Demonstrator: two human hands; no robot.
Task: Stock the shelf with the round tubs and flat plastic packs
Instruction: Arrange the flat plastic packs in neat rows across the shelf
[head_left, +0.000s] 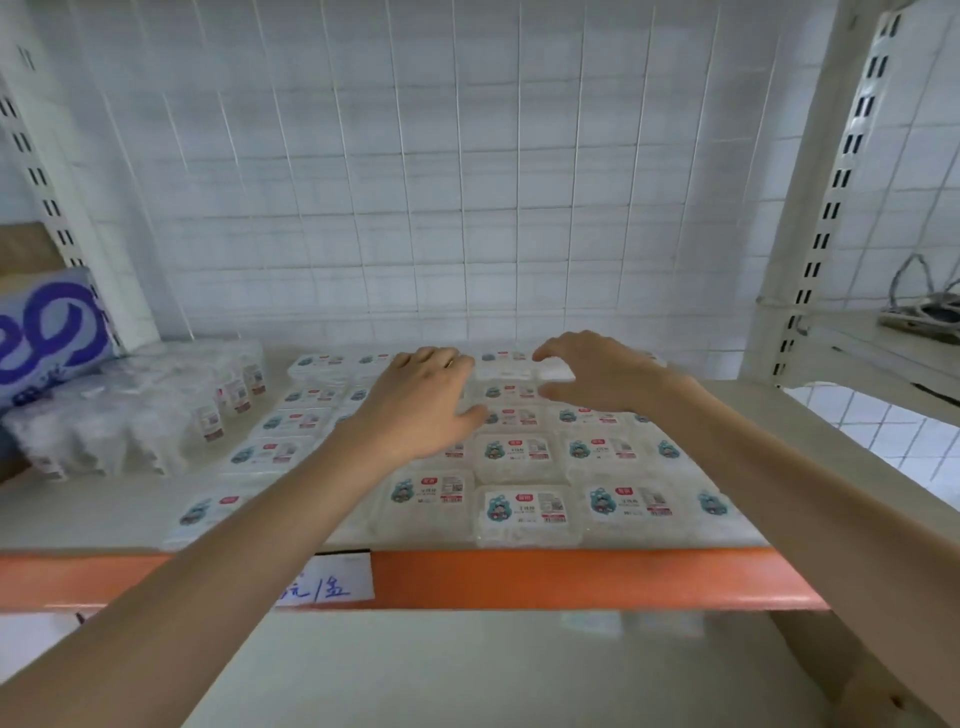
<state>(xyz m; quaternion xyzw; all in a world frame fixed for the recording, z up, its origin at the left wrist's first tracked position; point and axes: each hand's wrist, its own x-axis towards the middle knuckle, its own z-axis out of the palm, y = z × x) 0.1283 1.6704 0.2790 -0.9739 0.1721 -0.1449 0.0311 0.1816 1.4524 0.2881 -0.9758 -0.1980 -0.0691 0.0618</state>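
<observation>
Where the shelf (571, 577) begins at our far left, we see one blue-and-white wrapped package (47, 332) and, just beside it, one shrink-wrapped bundle (135, 410) of small clear containers with red-and-white labels, too blurred for us to count. Next come the flat plastic packs (524, 512), laid label-up in a tight grid that fills the middle of the shelf to its front edge. We count five in the leftmost column and five labels along the front row. Our forearms hide others, so we cannot give a total. Each pack is clear and rounded at the corners, with whitish contents and a white label bearing a teal cartoon figure and a red mark. One handwritten paper tag (332, 582) is fixed to the orange front rail.

Our left hand (421, 405) rests palm down on the packs near the back, with its fingers loosely bent and its thumb spread. Our right hand (597, 374) arches over a back-row pack (558, 371), forefinger and thumb on either side of it. We cannot tell whether it grips. On the neighbouring shelf at far right lies one grey tangle (924, 312).
</observation>
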